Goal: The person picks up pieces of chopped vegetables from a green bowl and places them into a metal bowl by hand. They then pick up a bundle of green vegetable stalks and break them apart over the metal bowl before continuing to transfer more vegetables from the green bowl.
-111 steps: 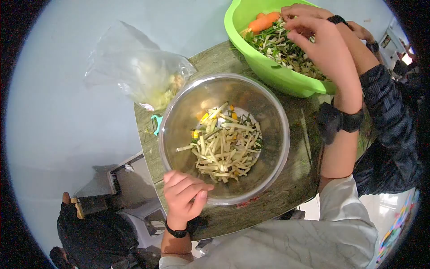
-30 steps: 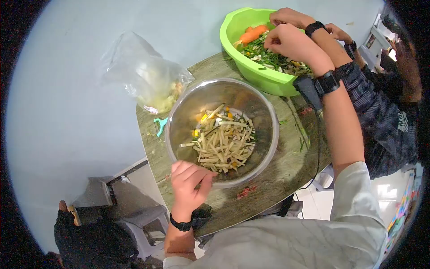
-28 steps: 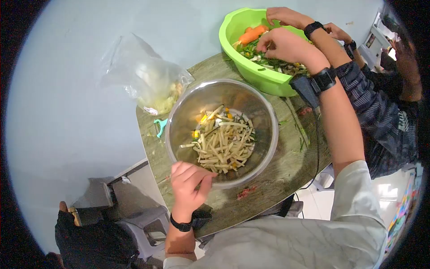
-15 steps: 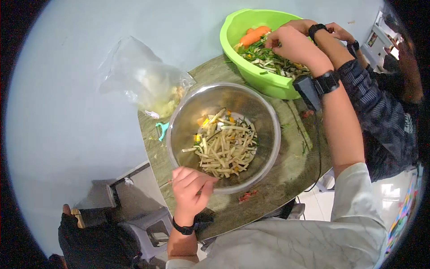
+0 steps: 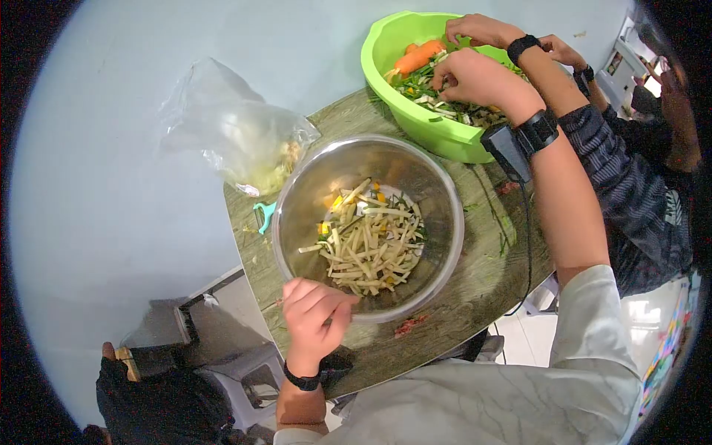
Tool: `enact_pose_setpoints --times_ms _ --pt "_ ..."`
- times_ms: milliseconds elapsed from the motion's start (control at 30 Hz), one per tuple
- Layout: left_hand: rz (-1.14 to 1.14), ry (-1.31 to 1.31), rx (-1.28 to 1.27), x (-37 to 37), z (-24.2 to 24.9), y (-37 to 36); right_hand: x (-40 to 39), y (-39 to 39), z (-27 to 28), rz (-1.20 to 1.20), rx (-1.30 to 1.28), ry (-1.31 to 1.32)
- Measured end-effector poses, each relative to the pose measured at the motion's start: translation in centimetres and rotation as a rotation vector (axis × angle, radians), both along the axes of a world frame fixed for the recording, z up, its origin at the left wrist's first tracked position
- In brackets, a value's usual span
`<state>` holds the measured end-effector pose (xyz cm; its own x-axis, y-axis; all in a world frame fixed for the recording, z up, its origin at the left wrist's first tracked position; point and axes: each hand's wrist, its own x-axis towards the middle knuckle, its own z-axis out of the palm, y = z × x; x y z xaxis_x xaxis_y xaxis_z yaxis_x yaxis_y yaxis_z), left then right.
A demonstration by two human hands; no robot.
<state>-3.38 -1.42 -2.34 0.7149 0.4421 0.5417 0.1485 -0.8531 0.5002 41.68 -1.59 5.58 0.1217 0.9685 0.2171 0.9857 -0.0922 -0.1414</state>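
Pale shirt (image 5: 482, 400), 2 black wristbands (image 5: 538, 132), thin cable (image 5: 529, 245)

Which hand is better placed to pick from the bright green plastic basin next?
Probably the right hand: it is over the bright green plastic basin, whereas the left hand is at the round silver metal bowl.

Lighting: moderately bright, cool, diffuse; exact source cannot be told. Wall (image 5: 126, 156): pale, evenly lit, greyer toward the near left. Highlights: soft sheen along the rim of the steel bowl (image 5: 458, 222); small glints on the plastic bag (image 5: 241, 137); strong glare on the floor (image 5: 644, 311), right. Shadows: soft, on the table (image 5: 482, 259) right of the bowl; dark clothing (image 5: 159, 400), near left, with little detail. Focus: right hand (image 5: 482, 78) slightly soft; coloured strip (image 5: 667, 356) at right smeared. Optics: fisheye, bent edges, black grainy corners.
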Motion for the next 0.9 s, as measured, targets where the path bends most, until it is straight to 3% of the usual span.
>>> enact_pose_setpoints --times_ms 200,400,500,600,700,900 --pt "-0.01 -0.014 0.01 0.1 0.0 0.1 -0.7 0.3 0.9 -0.215 -0.092 -0.072" --pt "-0.021 -0.012 0.014 0.1 0.1 0.1 -0.2 0.2 0.1 0.026 -0.175 -0.002" --pt "-0.019 -0.009 0.006 -0.1 0.2 0.1 -0.9 -0.2 0.3 -0.008 -0.185 0.001" --pt "-0.021 0.003 0.003 -0.1 0.2 0.1 -0.3 -0.3 0.1 -0.02 -0.142 -0.088" --pt "-0.025 0.01 0.0 -0.1 0.1 0.2 -0.2 -0.2 0.8 0.011 -0.093 0.005" --pt "-0.017 0.011 0.001 -0.2 0.3 0.1 0.6 0.1 0.3 0.026 0.279 0.205"
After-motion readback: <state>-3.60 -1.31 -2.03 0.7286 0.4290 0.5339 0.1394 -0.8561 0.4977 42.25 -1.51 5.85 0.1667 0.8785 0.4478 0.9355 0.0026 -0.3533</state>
